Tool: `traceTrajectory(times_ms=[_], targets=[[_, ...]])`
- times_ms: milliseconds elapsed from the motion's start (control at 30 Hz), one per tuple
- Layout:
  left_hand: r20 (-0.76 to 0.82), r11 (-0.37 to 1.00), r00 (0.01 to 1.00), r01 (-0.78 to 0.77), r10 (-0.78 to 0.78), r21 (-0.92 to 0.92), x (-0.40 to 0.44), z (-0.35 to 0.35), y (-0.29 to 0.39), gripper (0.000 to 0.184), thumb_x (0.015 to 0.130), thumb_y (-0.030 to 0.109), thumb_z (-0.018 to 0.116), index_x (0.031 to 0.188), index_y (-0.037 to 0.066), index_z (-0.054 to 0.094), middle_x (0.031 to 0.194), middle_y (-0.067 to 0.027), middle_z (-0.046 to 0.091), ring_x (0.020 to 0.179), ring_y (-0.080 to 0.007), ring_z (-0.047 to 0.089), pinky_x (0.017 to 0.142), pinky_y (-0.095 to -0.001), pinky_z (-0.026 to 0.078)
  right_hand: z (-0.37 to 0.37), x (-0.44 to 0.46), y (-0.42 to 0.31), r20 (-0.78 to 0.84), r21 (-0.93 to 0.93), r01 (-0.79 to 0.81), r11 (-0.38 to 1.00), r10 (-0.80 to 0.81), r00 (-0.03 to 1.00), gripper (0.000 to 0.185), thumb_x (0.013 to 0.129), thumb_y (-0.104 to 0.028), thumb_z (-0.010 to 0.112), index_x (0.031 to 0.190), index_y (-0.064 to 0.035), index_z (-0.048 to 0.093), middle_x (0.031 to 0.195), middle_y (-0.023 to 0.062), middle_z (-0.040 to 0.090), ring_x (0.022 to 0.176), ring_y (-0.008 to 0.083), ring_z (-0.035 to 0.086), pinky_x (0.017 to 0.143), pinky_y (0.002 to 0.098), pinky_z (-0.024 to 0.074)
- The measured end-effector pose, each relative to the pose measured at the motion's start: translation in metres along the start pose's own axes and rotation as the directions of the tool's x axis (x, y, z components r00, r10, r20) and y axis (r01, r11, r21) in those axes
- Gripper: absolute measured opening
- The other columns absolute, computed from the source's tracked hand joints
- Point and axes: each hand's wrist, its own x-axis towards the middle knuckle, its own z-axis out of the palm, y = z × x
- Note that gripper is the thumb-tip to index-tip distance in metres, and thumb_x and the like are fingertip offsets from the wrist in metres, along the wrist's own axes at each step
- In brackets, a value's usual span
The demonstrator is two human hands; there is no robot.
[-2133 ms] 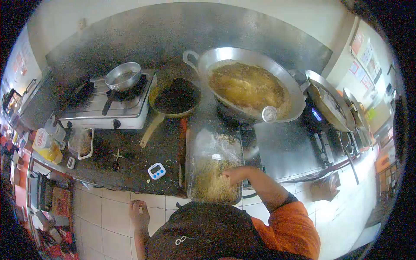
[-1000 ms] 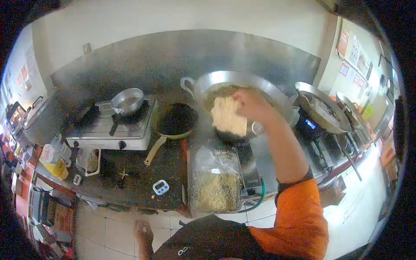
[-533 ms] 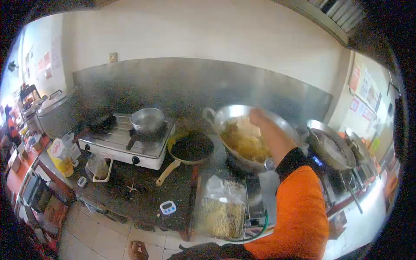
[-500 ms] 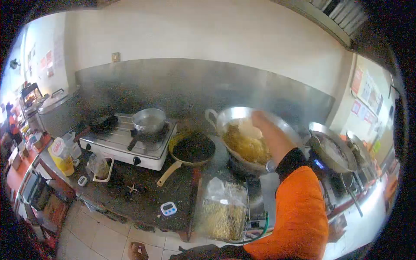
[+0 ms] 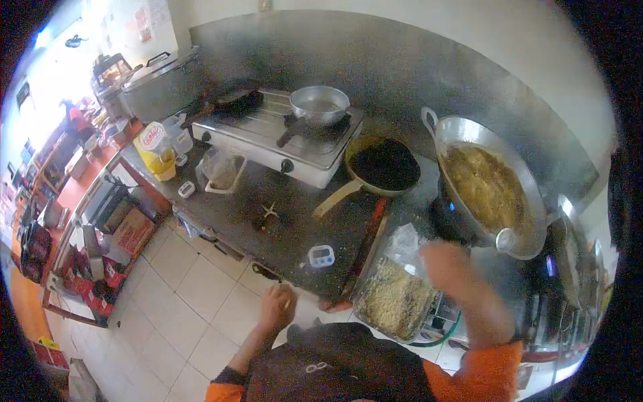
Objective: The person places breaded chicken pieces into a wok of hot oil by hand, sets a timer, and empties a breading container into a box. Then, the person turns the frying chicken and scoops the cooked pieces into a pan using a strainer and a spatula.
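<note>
Yellow crumbs [image 5: 395,291] in tray [image 5: 382,329], blurred right hand [image 5: 447,268] above its edge; grip can't be told. Left hand [image 5: 278,305] curled, contents unclear. Oil [image 5: 485,187] froths in wok [image 5: 469,131]. Likely mid-frying; next reach calls for care near heat.

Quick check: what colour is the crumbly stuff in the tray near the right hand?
The crumbly stuff is mostly pale yellow, seen best in the head view.

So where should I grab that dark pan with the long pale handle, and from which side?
Probably the outer half of the pale handle, coming from the near left with your left hand. It juts from the near left of the dark pan, and the big wok stands beyond the pan's right side.
</note>
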Motion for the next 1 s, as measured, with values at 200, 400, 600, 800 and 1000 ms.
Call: traceTrajectory(times_ms=[200, 400, 600, 800, 1000], targets=[[0.082, 0.936, 0.992, -0.114, 0.092, 0.334, 0.045, 0.025, 0.018, 0.028, 0.067, 0.018, 0.050, 0.093, 0.011, 0.053, 0.107, -0.0103, 0.042, 0.096, -0.0283, 0.040, 0.076, -0.0432, 0.032, 0.114, 0.017, -0.053, -0.058, 0.047, 0.267, 0.963, -0.264, 0.963, 0.025, 0.069, -0.010, 0.048, 0.092, -0.0075, 0.058, 0.093, 0.0144, 0.048, 0.088, 0.0312, 0.048, 0.073, 0.0389, 0.0418], [0.123, 0.904, 0.989, -0.127, 0.083, 0.409, 0.054, 0.043, 0.009, 0.037, 0.069, 0.018, 0.046, 0.106, 0.017, 0.050, 0.108, -0.0128, 0.040, 0.098, -0.0300, 0.037, 0.075, -0.0452, 0.031, 0.128, 0.022, -0.078, -0.092, 0.308, 0.302, 0.902, -0.288, 0.953, 0.027, 0.069, -0.022, 0.053, 0.090, -0.0061, 0.055, 0.086, 0.0133, 0.048, 0.084, 0.0296, 0.050, 0.071, 0.0389, 0.0427], [0.141, 0.918, 0.989, -0.103, 0.053, 0.382, 0.060, 0.045, 0.007, 0.045, 0.070, 0.016, 0.044, 0.115, 0.020, 0.042, 0.106, -0.0119, 0.040, 0.095, -0.0294, 0.039, 0.072, -0.0434, 0.031, 0.136, 0.007, -0.045, -0.067, 0.328, 0.206, 0.922, -0.195, 0.979, 0.032, 0.070, -0.023, 0.054, 0.097, -0.0076, 0.054, 0.095, 0.0143, 0.049, 0.092, 0.0294, 0.047, 0.079, 0.0367, 0.0400], [0.174, 0.912, 0.984, -0.111, 0.044, 0.396, 0.056, 0.043, 0.005, 0.047, 0.068, 0.015, 0.047, 0.115, 0.021, 0.043, 0.105, -0.0095, 0.040, 0.091, -0.0290, 0.040, 0.070, -0.0429, 0.032, 0.150, -0.017, -0.029, -0.158, 0.367, 0.199, 0.908, -0.151, 0.976, 0.032, 0.071, -0.025, 0.055, 0.097, -0.0071, 0.054, 0.090, 0.0145, 0.050, 0.088, 0.0299, 0.048, 0.076, 0.0372, 0.0404], [0.197, 0.914, 0.980, -0.114, 0.038, 0.390, 0.055, 0.044, 0.005, 0.046, 0.066, 0.016, 0.050, 0.111, 0.022, 0.045, 0.104, -0.0087, 0.040, 0.091, -0.0290, 0.040, 0.068, -0.0420, 0.033, 0.159, -0.024, -0.022, -0.160, 0.370, 0.160, 0.915, -0.107, 0.981, 0.031, 0.071, -0.023, 0.055, 0.097, -0.0065, 0.054, 0.091, 0.0131, 0.049, 0.087, 0.0294, 0.049, 0.076, 0.0357, 0.0408]])
